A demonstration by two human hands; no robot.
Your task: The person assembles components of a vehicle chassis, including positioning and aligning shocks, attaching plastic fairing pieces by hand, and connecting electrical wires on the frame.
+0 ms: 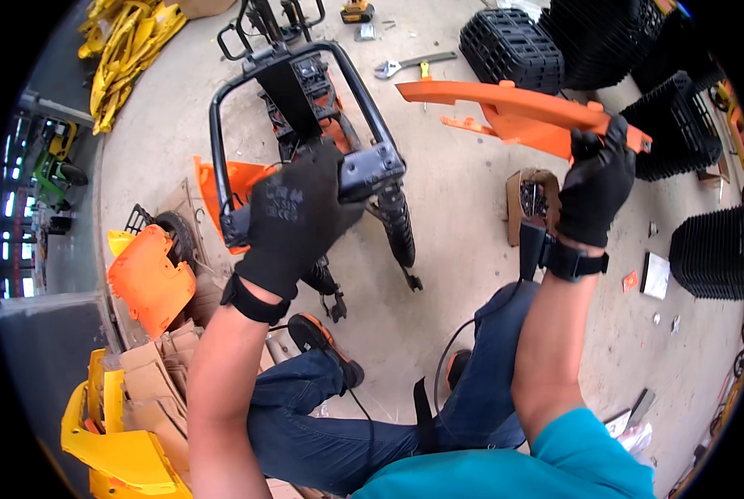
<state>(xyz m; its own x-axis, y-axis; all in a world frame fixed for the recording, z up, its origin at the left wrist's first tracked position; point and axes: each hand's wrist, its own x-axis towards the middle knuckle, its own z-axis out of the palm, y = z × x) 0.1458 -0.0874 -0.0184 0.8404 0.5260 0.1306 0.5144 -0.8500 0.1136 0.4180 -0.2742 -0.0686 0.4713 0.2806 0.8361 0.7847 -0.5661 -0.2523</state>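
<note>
Several yellow parts are lying at the lower left, below an orange cover, while the left hand, gloved in black, is touching a black frame, but how far the fingers are closing I cannot tell. Farther right, an orange panel is hanging in the air near an open box, and the right hand is gripping the panel's right end with folded fingers, while black crates are standing stacked beyond.

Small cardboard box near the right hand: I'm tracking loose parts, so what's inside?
The cardboard box holds dark pieces too small to identify; anything beneath them is covered.
</note>
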